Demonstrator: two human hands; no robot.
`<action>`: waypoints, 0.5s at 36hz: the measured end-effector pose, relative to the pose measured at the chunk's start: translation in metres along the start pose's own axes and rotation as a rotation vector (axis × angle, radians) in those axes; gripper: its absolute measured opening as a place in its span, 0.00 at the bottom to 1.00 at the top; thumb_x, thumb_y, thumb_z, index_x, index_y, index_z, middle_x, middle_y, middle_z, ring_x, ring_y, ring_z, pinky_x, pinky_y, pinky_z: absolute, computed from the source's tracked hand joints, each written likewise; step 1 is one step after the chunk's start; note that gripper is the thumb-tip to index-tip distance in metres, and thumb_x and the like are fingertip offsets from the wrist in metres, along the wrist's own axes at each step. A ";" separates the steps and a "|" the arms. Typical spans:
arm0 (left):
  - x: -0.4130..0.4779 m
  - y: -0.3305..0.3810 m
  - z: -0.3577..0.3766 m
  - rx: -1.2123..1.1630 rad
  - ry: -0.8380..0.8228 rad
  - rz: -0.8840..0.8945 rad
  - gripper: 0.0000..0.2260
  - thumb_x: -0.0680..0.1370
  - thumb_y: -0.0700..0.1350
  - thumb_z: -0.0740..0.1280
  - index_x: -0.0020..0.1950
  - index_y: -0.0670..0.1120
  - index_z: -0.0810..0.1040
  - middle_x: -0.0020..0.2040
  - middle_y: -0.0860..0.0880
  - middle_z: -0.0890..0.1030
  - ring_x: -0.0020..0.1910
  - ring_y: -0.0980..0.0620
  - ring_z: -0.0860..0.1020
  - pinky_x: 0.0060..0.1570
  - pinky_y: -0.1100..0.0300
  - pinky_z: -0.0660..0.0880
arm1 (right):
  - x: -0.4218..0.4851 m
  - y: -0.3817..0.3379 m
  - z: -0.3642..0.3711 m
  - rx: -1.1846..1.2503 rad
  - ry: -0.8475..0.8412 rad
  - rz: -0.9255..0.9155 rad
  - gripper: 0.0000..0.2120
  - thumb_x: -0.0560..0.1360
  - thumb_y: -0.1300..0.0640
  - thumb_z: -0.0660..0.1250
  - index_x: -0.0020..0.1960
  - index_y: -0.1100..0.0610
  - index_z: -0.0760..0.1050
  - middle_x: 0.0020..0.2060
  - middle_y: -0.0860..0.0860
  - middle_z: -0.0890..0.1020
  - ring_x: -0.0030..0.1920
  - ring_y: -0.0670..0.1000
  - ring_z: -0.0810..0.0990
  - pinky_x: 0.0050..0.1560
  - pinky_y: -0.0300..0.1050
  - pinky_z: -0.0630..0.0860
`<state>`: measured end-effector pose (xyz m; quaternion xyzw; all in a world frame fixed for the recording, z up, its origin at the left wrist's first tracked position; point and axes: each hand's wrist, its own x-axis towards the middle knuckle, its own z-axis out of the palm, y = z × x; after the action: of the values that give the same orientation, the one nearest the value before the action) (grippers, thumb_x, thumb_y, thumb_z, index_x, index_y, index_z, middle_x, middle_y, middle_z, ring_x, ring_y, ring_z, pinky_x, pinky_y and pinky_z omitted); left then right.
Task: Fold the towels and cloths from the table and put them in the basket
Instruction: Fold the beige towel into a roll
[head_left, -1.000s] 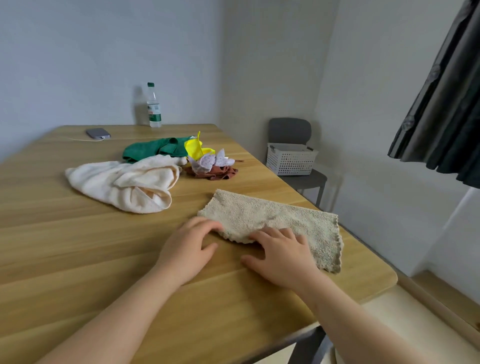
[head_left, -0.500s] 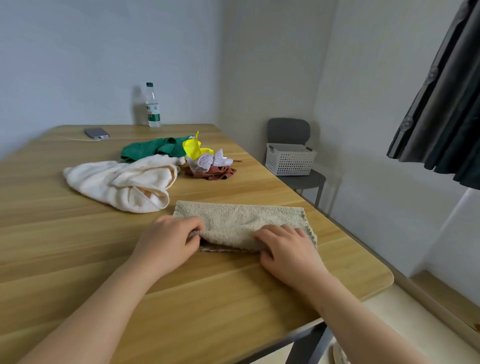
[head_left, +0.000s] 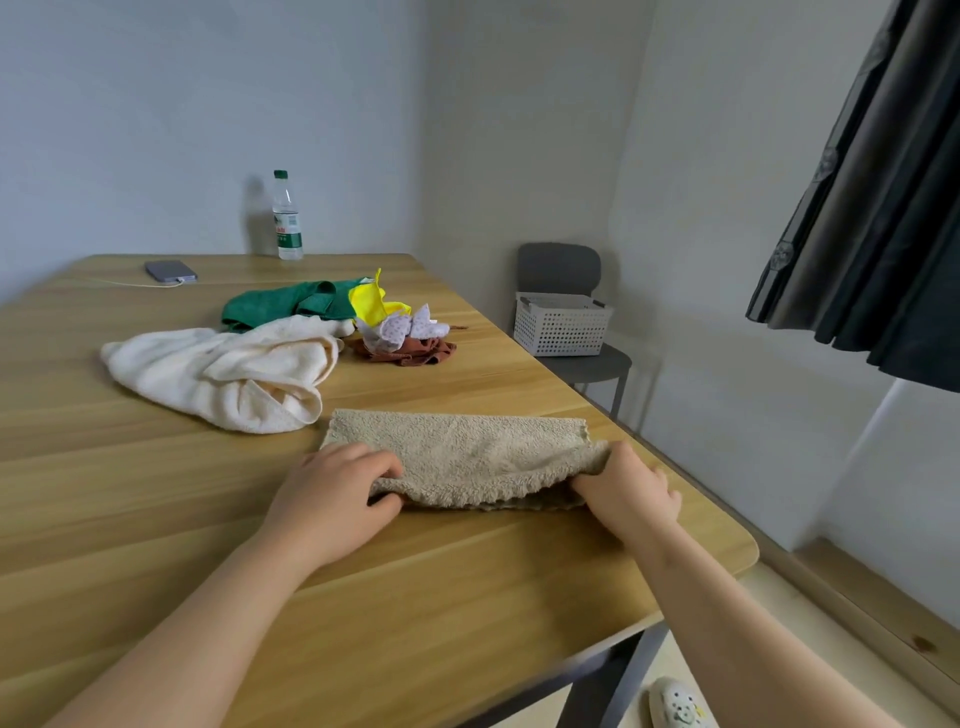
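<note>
1. The beige terry towel (head_left: 462, 452) lies doubled near the right edge of the table (head_left: 441, 597).
2. The left hand (head_left: 332, 493) and the right hand (head_left: 628, 491) each pinch one near corner of it.
3. It seems soft, light and limp, so holding both corners should keep the layers together.

Folded towel (head_left: 457, 452) near table's (head_left: 156, 519) front right corner. Crumpled towel (head_left: 223, 374) behind-left of it, cloth pile (head_left: 311, 304) further back. Bottle (head_left: 287, 218), phone (head_left: 170, 271) at far edge. Basket (head_left: 561, 327) on chair (head_left: 558, 267) beyond right edge.
</note>
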<state>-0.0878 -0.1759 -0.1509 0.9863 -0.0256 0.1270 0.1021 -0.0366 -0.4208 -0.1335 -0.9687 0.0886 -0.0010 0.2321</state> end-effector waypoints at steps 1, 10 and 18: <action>0.000 0.000 0.001 -0.011 -0.005 -0.003 0.12 0.78 0.53 0.61 0.61 0.58 0.72 0.61 0.61 0.72 0.63 0.58 0.67 0.64 0.58 0.64 | 0.001 0.000 0.001 0.030 -0.010 0.011 0.10 0.75 0.53 0.62 0.54 0.55 0.67 0.47 0.52 0.74 0.59 0.58 0.70 0.58 0.51 0.63; -0.001 -0.004 0.000 -0.058 -0.006 -0.024 0.12 0.78 0.52 0.60 0.61 0.59 0.73 0.60 0.61 0.73 0.63 0.58 0.67 0.59 0.60 0.67 | 0.006 0.004 -0.010 0.566 -0.050 -0.024 0.22 0.75 0.68 0.62 0.64 0.51 0.65 0.44 0.55 0.78 0.35 0.50 0.77 0.28 0.41 0.76; -0.003 0.000 -0.007 -0.084 0.033 -0.064 0.12 0.76 0.45 0.62 0.57 0.56 0.75 0.56 0.59 0.76 0.57 0.57 0.72 0.49 0.61 0.68 | 0.004 0.025 -0.006 0.159 0.065 -0.271 0.23 0.73 0.57 0.65 0.66 0.43 0.67 0.53 0.53 0.74 0.36 0.46 0.73 0.35 0.41 0.74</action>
<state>-0.0919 -0.1741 -0.1451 0.9792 0.0022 0.1386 0.1480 -0.0377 -0.4462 -0.1394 -0.9497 -0.0358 -0.0708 0.3028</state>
